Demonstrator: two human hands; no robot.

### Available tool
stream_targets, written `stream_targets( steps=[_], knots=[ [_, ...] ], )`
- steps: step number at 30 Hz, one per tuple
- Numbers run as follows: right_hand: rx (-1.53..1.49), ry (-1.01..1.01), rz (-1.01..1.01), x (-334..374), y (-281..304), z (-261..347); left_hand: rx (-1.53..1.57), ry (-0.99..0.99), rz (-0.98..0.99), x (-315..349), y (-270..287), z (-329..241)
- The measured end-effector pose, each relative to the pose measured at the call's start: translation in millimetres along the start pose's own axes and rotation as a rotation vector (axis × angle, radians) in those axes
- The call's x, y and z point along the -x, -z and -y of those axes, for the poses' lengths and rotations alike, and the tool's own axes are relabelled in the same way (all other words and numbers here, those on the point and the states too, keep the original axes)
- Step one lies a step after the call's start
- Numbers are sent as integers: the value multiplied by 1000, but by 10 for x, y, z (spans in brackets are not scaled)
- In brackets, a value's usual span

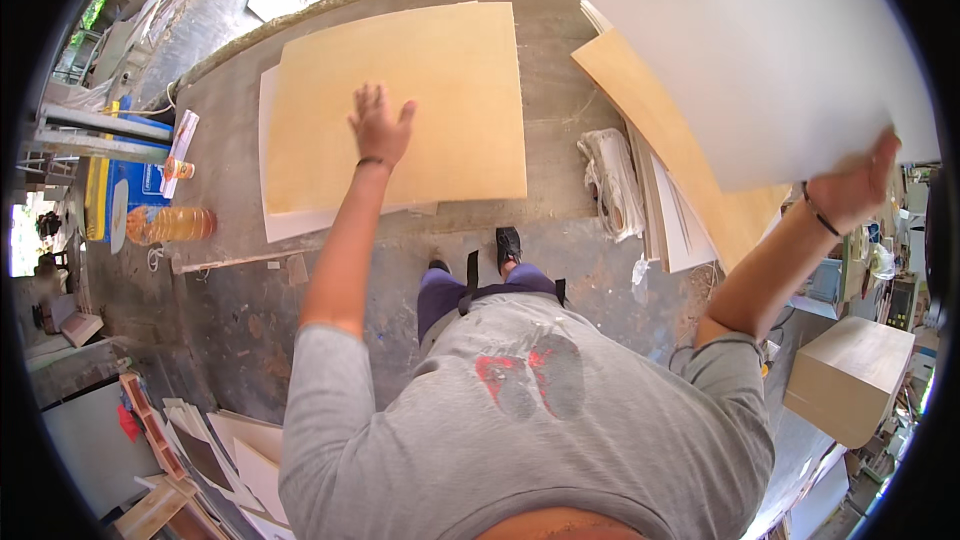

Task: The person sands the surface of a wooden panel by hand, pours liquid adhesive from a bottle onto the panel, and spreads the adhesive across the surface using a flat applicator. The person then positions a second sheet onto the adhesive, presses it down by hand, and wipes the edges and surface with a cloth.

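A tan, thin flat board [460,110] lies on the grey worktable in front of me, over a white sheet [298,227] whose edges stick out at its left and near sides. My left hand [383,128] is over the tan board with fingers spread, slightly blurred; whether the palm touches cannot be told. At the upper right, a large white board [730,50] is raised and tilted. My right hand [858,178] grips its lower right edge, and part of the fingers is hidden. Beneath the white board, more tan boards [660,120] lie stacked at the table's right.
A bundle of whitish cloth or paper [610,180] sits beside the stack. On the left are a bottle of orange liquid [172,224], a small orange-labelled roll [180,169] and a blue box [140,185]. A wooden box [850,380] stands right; board offcuts [245,450] lean lower left.
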State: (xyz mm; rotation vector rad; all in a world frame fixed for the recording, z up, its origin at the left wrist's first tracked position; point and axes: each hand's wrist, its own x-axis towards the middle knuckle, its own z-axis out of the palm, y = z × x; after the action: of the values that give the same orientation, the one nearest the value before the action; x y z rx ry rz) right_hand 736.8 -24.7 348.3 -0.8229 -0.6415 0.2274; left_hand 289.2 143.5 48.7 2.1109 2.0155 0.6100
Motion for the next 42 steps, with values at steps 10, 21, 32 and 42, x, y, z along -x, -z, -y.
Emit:
stream_targets(
  steps=[10, 21, 32, 42],
  knots=[
    [-17, 10, 71, -614, 851, 228, 248, -1158, 754, 472, -998, -1958],
    [-150, -86, 318, -711, 925, -86, 305, -390, 248, 27, -246, -1027],
    [212, -521, 483, 495, -723, -1353, 1765, 798, -802, 801, 1080, 118],
    [142, -654, 933, 1180, -1021, -2032, 1501, 968, -1238, 892, 786, 995]
  ],
)
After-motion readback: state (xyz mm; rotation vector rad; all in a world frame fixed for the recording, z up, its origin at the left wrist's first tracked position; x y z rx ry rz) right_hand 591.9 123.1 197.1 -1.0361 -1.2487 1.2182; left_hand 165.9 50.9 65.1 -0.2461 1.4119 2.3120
